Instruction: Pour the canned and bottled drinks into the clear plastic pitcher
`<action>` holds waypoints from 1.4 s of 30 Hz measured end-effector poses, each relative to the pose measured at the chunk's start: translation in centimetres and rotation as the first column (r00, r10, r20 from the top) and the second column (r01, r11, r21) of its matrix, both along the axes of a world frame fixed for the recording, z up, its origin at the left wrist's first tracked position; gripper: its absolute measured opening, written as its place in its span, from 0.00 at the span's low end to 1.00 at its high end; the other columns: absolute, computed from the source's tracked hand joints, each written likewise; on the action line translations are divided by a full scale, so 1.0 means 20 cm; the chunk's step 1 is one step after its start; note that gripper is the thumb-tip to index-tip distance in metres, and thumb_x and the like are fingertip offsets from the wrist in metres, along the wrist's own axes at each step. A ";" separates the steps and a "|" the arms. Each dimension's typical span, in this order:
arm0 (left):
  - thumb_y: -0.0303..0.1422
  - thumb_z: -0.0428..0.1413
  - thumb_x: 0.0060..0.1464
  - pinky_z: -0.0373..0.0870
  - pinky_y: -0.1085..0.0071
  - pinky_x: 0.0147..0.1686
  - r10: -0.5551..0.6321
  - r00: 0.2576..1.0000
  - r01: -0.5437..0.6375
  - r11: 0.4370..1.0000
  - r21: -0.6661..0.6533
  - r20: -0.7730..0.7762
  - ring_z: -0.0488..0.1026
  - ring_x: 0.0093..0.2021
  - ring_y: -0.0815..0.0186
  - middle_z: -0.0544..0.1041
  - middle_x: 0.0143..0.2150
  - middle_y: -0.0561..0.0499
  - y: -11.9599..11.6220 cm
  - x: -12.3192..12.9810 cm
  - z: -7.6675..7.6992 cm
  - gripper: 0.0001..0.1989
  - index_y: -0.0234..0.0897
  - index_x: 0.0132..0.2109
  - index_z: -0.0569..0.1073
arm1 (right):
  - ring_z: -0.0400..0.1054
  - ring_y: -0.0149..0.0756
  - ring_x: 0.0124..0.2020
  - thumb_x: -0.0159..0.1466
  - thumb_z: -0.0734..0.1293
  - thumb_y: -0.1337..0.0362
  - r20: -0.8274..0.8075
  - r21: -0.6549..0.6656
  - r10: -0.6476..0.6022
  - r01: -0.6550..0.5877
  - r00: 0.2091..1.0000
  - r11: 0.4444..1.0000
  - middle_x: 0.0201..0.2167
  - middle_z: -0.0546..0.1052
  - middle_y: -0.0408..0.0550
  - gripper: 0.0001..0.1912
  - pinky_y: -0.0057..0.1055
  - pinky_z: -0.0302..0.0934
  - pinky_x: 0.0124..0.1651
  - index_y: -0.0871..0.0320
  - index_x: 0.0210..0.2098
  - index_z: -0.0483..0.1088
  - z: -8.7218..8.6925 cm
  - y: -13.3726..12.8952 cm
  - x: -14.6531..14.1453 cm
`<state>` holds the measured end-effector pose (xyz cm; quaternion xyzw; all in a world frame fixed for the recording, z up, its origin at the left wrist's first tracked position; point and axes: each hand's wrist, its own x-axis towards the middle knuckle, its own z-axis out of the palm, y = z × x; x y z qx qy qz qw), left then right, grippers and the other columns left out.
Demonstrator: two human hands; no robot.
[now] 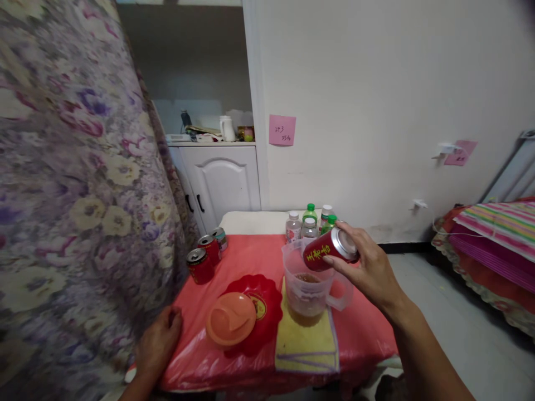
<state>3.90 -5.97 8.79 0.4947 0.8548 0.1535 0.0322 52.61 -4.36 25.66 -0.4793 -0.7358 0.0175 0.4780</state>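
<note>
Red can (pixel 320 253) aslant, lower end leftward

Red drink can (pixel 321 250) with yellow characters; amber-brown liquid (pixel 307 277) in a translucent pitcher (pixel 307 295); yellow, mauve-edged cloth (pixel 307 342) at the near edge of the coral surface (pixel 254 256); orange lid (pixel 228 320).

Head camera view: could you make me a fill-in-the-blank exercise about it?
1. The tilted red can is held in the person's ____ hand.
2. The translucent jug below it stands on a folded ____ cloth.
3. An orange lid overlaps a scalloped ____ plate.
4. On the left side of the table stand ____ upright cans.

Missing words: right; yellow; red; three.
</note>
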 end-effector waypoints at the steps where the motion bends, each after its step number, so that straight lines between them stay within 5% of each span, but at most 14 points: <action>1: 0.47 0.38 0.64 0.66 0.65 0.35 -0.001 1.000 0.001 1.000 0.002 -0.002 0.80 0.41 0.51 0.84 0.40 0.42 0.00 0.00 0.00 0.22 0.42 0.46 0.73 | 0.72 0.49 0.53 0.63 0.70 0.50 0.008 -0.007 0.006 -0.006 1.000 1.000 0.53 0.76 0.53 0.33 0.49 0.68 0.54 0.50 0.65 0.62 0.00 0.00 0.00; 42: 0.48 0.38 0.63 0.66 0.64 0.35 0.010 1.000 -0.010 1.000 -0.020 0.010 0.80 0.41 0.50 0.84 0.40 0.42 0.00 0.00 0.00 0.22 0.43 0.47 0.71 | 0.72 0.48 0.54 0.64 0.70 0.49 0.029 -0.016 0.038 -0.038 0.999 0.999 0.54 0.76 0.54 0.32 0.49 0.68 0.55 0.51 0.64 0.62 -0.02 0.01 0.00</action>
